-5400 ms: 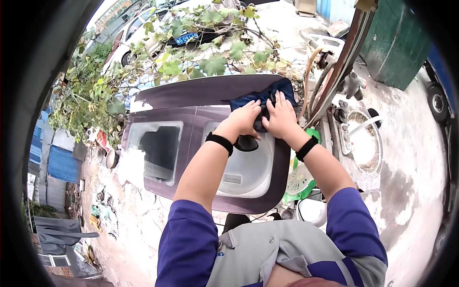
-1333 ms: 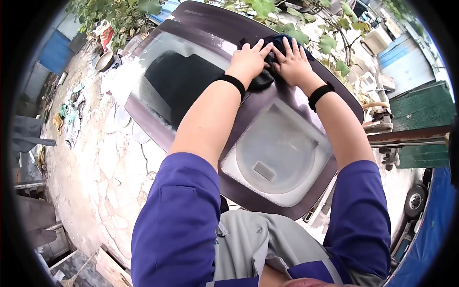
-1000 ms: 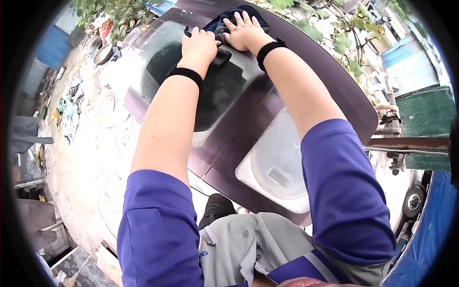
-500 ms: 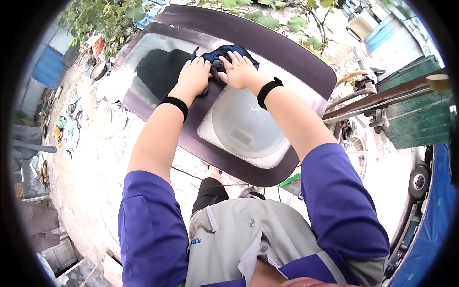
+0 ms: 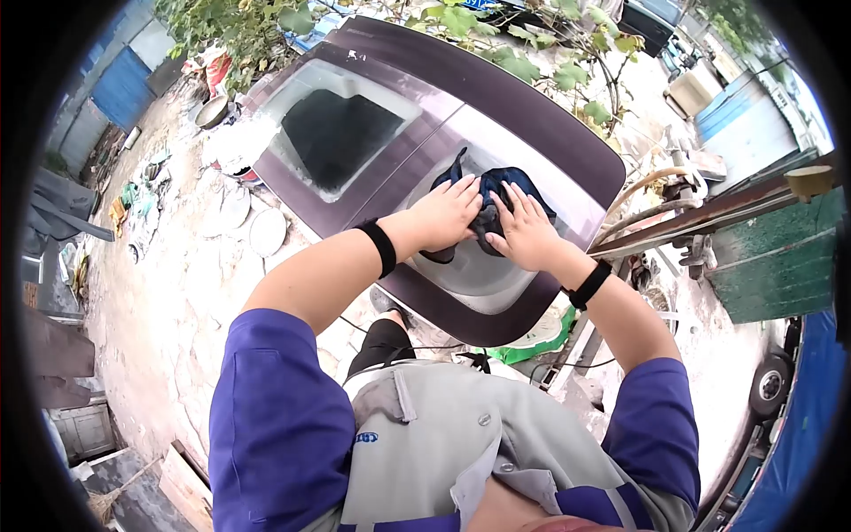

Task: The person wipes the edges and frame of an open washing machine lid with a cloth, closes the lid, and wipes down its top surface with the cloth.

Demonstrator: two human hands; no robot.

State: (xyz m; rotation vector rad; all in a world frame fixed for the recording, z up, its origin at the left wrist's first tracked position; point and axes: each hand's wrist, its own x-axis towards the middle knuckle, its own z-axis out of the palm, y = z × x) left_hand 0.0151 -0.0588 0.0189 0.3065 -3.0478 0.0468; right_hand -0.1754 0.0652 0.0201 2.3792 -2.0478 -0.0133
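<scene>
A twin-tub washing machine with a dark purple top (image 5: pixel 355 191) stands in front of me, seen from above. Its left lid has a dark window (image 5: pixel 341 133); the right lid (image 5: pixel 487 279) is pale and translucent with a round shape. On the right lid lies a dark blue and black cloth (image 5: pixel 510 182), bunched up. My left hand (image 5: pixel 446 213) presses on the cloth's left part, and my right hand (image 5: pixel 526 226) lies on its right part. Both hands have fingers spread, thumbs near each other. The cloth's underside is hidden.
Vine leaves (image 5: pixel 519 66) hang beyond the machine. A rusty metal beam (image 5: pixel 709 213) and a green panel (image 5: pixel 780 257) are at the right. Beneath the machine's right corner lies a green-edged object (image 5: pixel 541 341). A metal pan (image 5: pixel 213 112) sits on the ground at the left.
Both hands and the cloth have moved from the machine's far middle part, between the two lids, toward me and onto the right lid. The left lid's window is now uncovered.
</scene>
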